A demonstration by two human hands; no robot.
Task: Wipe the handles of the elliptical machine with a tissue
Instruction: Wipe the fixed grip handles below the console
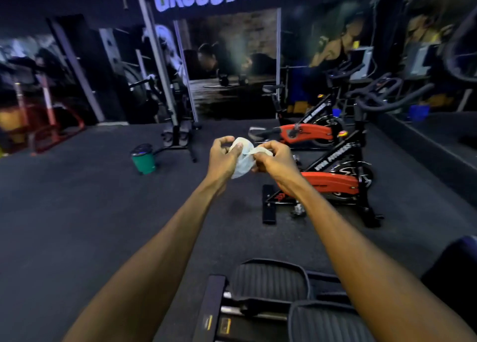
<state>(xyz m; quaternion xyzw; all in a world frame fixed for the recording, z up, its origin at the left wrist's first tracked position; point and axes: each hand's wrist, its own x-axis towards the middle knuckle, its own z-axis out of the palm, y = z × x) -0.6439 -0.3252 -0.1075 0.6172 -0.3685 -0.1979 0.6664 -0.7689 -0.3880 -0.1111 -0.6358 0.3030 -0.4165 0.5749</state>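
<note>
A crumpled white tissue point(242, 158) hangs between both of my hands, held out at arm's length in the middle of the view. My left hand point(223, 158) grips its left side with curled fingers. My right hand point(273, 159) pinches its right edge. The elliptical machine shows only as its ribbed black foot pedals point(268, 281) and rear base bar point(211, 308) at the bottom of the view. A dark curved part point(459, 259) at the lower right may belong to it. Its handles are out of view.
Two red and black spin bikes point(330, 181) stand on the dark floor mat to the right. A green bin point(143, 159) sits left of centre beside a weight rack point(175, 124). More bike handlebars point(387, 93) and a mirror line the right wall.
</note>
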